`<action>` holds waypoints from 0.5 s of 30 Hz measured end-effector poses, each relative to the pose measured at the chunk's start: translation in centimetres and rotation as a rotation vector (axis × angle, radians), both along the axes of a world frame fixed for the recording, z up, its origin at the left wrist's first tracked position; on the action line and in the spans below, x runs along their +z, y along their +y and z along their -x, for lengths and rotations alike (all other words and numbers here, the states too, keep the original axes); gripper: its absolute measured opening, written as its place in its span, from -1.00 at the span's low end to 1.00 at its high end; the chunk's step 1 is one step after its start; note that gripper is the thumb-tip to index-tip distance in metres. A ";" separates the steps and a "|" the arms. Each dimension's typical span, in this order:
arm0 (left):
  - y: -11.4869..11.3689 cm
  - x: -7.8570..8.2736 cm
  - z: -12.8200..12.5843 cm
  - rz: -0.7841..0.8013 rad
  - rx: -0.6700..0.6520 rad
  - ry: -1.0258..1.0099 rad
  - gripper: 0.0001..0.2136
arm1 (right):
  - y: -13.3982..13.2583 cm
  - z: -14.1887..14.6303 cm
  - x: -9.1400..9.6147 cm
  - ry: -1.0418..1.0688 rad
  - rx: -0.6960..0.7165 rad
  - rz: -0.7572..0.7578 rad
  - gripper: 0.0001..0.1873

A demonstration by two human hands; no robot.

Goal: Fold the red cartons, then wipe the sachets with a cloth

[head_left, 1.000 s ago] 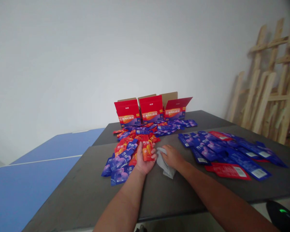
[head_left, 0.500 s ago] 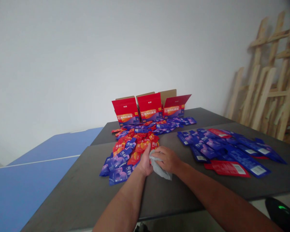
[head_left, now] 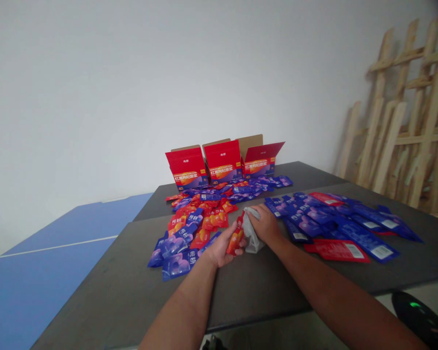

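My left hand point(head_left: 222, 248) is closed round a red-and-orange pouch point(head_left: 235, 236), held tilted just above the dark table. In my right hand point(head_left: 265, 224) is a crumpled grey cloth point(head_left: 253, 234), pressed close against the pouch's upper right side. To the left of my hands lies a pile of red and purple pouches point(head_left: 177, 239), some overlapping. On the right, purple pouches point(head_left: 310, 221) are spread in a heap with a few red ones, such as the red pouch point(head_left: 337, 249) with a white barcode label.
Three red boxes with raised flaps, among them the middle box point(head_left: 223, 163), stand at the back of the table point(head_left: 131, 272). More mixed pouches point(head_left: 237, 190) lie before them. A blue table point(head_left: 58, 262) adjoins at left. Wooden frames point(head_left: 397, 126) lean at right.
My right hand has shifted right and up with the cloth. My left hand has turned, and the red-and-orange pouch in it now shows. The view has shifted slightly.
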State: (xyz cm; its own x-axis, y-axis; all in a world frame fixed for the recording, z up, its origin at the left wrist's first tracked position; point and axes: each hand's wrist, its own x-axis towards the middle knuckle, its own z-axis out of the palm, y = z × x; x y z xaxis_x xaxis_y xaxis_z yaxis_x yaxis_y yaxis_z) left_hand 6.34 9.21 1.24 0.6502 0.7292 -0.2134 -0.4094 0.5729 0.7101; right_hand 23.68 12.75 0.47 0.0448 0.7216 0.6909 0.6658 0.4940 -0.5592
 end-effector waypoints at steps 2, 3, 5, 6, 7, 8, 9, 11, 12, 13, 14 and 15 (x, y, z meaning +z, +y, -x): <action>0.1 0.1 0.2 0.014 -0.002 -0.043 -0.66 | 0.4 -0.5 0.1 0.045 -0.055 0.040 -0.75; 0.1 0.1 0.4 0.018 0.008 -0.077 -0.65 | 0.4 -0.6 0.2 0.063 -0.075 0.051 -0.74; 0.3 0.3 0.6 0.029 0.049 -0.148 -0.63 | 0.1 -0.7 0.5 0.083 -0.090 0.034 -0.74; 0.5 0.3 0.7 0.036 0.078 -0.176 -0.62 | -0.2 -0.5 0.7 0.081 -0.073 0.004 -0.74; 0.6 0.4 0.7 0.046 0.111 -0.196 -0.60 | -0.7 -0.3 0.8 0.066 -0.031 -0.034 -0.75; 0.7 0.4 0.7 0.057 0.143 -0.206 -0.58 | -1.2 0.1 0.9 0.036 0.034 -0.079 -0.76; 0.8 0.4 0.7 0.066 0.171 -0.203 -0.55 | -1.8 0.6 0.9 -0.010 0.114 -0.122 -0.78; 0.8 0.4 0.6 0.079 0.200 -0.155 -0.48 | -3.0 1.8 0.7 -0.145 0.300 -0.199 -0.80; 0.8 0.4 0.5 0.086 0.196 -0.117 -0.45 | -3.4 2.5 0.6 -0.221 0.386 -0.236 -0.80; 0.7 0.3 0.4 0.093 0.182 -0.076 -0.43 | -3.8 3.1 0.4 -0.289 0.456 -0.274 -0.80; 0.7 0.3 0.4 0.101 0.166 -0.039 -0.42 | -4.0 3.6 0.3 -0.343 0.506 -0.308 -0.80; 0.7 0.1 0.3 0.108 0.157 -0.012 -0.43 | -4.1 4.0 0.1 -0.378 0.536 -0.332 -0.80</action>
State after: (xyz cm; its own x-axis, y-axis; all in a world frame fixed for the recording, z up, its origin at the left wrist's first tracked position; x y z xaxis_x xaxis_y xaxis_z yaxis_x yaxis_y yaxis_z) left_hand 6.06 9.89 1.38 0.5335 0.7949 -0.2891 -0.5076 0.5743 0.6423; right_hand 19.73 8.62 0.59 -0.5400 0.3276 0.7753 0.4031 0.9093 -0.1035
